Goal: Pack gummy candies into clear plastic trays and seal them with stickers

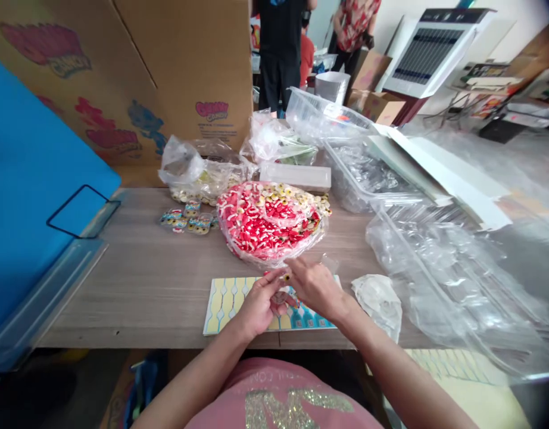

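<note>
Above the sheet of printed labels (pixel 221 304), my left hand (pixel 256 307) is closed around a small clear plastic pack (pixel 281 297), which is partly hidden by the fingers. An eyeball candy (pixel 287 277) shows at its thumb tip, between the two hands. My right hand (pixel 317 286) reaches in from the right with its fingers bent together over the pack; what they pinch is hidden. Just beyond lies an open clear bag of red-and-white candies (pixel 265 229), with pale eyeball candies (pixel 286 193) along its far side.
Several filled packs (pixel 198 223) lie left of the bag. Behind stand another candy bag (pixel 203 179), a white box (pixel 295 176) and a large cardboard box (pixel 189 71). Clear tubs (pixel 346 179) and plastic trays (pixel 462 268) crowd the right; a crumpled white bag (pixel 379 301) is nearer.
</note>
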A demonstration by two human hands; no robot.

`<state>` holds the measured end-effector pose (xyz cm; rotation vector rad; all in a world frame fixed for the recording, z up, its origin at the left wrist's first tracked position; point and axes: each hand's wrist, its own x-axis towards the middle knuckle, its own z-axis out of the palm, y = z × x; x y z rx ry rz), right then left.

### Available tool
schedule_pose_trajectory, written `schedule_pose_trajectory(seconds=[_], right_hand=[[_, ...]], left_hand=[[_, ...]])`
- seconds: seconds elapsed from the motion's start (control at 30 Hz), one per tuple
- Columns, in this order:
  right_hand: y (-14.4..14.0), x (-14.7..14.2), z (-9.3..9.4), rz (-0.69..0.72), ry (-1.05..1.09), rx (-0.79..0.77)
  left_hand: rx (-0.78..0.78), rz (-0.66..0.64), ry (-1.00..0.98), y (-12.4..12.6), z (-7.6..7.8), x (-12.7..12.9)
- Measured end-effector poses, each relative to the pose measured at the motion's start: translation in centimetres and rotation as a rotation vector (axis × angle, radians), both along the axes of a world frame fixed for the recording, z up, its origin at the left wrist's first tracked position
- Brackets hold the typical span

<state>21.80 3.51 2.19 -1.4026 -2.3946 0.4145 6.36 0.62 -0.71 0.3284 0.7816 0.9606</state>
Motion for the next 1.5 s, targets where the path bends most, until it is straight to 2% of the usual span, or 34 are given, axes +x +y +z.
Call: schedule_pose_trajectory(seconds=[0.13, 0.2, 0.27, 0.4, 0.57, 0.73, 0.93, 1.1, 1.17, 1.23, 1.3, 1.33, 1.4, 1.47, 1.5], right_hand=[[-0.5, -0.1, -1.4, -0.142, 0.594, -0.052], [-1.3, -0.5, -1.9, -0.172, 0.771, -0.144], [-2.2, -1.2, -2.3, -0.151, 0.778, -0.159], [-2.8, -2.3, -2.8, -0.163, 0.665, -0.019], [-2.4, -2.5, -3.8, -0.086, 0.810, -0.149], [-2.1, -2.8, -4.0, -0.100, 0.608, 0.124], [-1.9, -2.7, -2.8, 0.148, 0.196, 0.282], [-2.5, -2.9, -1.7, 0.109, 0.225, 0.260], [-2.5, -3.0, -1.3, 0.110, 0.164, 0.241], [-1.9, -2.9, -1.1, 0.159, 0.096, 0.180], [-0.2, -2.3, -1.1, 0.188, 0.151, 0.064], [1.0, -1.9, -1.2, 0.155, 0.213, 0.022], [4.1, -1.0, -1.5, -0.015, 0.270, 0.015], [7.5, -0.3, -2.0, -0.190, 0.150, 0.079], [9.0, -0.1, -2.3, -0.230, 0.072, 0.102]], left_hand=[[-0.063, 0.053, -0.035, -0.9, -0.1, -1.6], [-0.083, 0.080, -0.054, -1.1, -0.1, -2.0], [-0.081, 0.107, -0.069, -1.3, -0.1, -2.1], [-0.043, 0.147, -0.084, -1.4, 0.2, -2.1], [-0.028, 0.157, -0.067, -1.4, 0.5, -2.4], [0.001, 0.148, -0.015, -1.7, 0.3, -2.4], [0.020, 0.136, 0.028, -2.0, 0.2, -2.8], [0.017, 0.146, 0.009, -1.8, 0.2, -2.9], [0.030, 0.141, 0.006, -1.8, -0.1, -2.9], [0.023, 0.137, 0.008, -1.7, -0.5, -3.0], [0.005, 0.153, 0.010, -1.6, -0.8, -3.2], [-0.002, 0.167, 0.011, -1.5, -1.0, -3.4], [-0.007, 0.195, 0.017, -1.3, -1.0, -3.8], [-0.005, 0.204, 0.029, -0.9, -0.8, -4.1], [-0.004, 0.200, 0.032, -0.7, -0.6, -4.2]])
